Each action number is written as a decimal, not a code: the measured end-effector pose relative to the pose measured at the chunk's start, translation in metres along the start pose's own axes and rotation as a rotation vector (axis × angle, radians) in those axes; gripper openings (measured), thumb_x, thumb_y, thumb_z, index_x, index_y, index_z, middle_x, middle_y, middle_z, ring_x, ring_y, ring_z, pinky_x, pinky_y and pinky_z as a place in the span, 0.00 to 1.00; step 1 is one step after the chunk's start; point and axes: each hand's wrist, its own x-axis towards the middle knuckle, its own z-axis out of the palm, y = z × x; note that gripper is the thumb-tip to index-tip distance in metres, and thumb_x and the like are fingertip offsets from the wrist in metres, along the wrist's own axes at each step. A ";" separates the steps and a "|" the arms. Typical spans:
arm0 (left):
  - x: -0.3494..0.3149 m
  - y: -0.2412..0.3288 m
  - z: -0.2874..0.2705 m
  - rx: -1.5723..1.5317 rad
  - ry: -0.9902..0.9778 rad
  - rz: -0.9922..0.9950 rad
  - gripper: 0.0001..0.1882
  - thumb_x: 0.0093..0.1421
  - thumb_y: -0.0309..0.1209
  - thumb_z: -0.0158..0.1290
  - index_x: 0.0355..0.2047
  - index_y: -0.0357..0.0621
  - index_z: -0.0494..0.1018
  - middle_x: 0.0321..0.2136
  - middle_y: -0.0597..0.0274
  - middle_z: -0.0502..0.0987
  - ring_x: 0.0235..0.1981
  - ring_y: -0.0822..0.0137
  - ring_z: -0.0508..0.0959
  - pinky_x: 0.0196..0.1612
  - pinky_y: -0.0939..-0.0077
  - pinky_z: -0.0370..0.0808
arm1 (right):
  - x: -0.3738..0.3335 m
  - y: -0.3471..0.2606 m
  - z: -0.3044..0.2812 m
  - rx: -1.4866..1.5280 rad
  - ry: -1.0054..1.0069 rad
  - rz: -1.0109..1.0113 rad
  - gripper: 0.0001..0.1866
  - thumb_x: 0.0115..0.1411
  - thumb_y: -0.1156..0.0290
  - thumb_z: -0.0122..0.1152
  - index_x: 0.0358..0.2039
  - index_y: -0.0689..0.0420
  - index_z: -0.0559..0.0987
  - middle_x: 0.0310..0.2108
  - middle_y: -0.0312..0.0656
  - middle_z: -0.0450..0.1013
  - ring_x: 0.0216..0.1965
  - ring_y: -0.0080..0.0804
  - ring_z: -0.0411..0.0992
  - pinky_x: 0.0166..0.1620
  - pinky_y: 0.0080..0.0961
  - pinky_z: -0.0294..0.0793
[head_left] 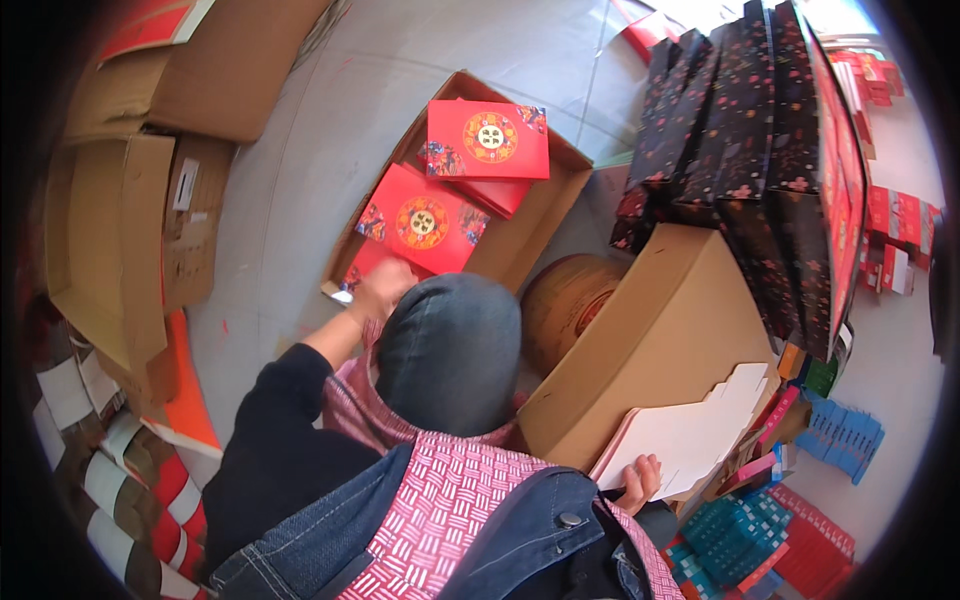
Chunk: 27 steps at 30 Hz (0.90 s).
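Note:
My left hand (383,288) is curled at the near left end of a shallow cardboard box (545,225). Its fingers are bent beside a red gift box, and whatever they hold is hidden. Inside the cardboard box lie several red gift boxes (418,218) with round gold and orange emblems, some overlapping. At the lower right, my right hand (638,485) grips the lower edge of a few flat white cardboard sheets (690,425) with stepped, cut edges. The sheets lean against a larger brown carton (640,330).
My knee (450,350) rises between both hands. A round brown object (570,300) sits beside the carton. Black floral boxes (740,130) stand at the right. Open brown cartons (110,240) are at the left. Stacks of teal boxes (735,535) lie at the lower right.

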 end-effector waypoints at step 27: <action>0.207 0.002 -0.032 0.051 0.657 -0.215 0.47 0.45 0.48 0.65 0.60 0.40 0.56 0.58 0.43 0.59 0.56 0.51 0.63 0.59 0.62 0.61 | 0.016 -0.015 -0.001 0.002 0.005 -0.015 0.29 0.48 0.61 0.64 0.48 0.57 0.64 0.51 0.50 0.61 0.55 0.54 0.59 0.59 0.52 0.55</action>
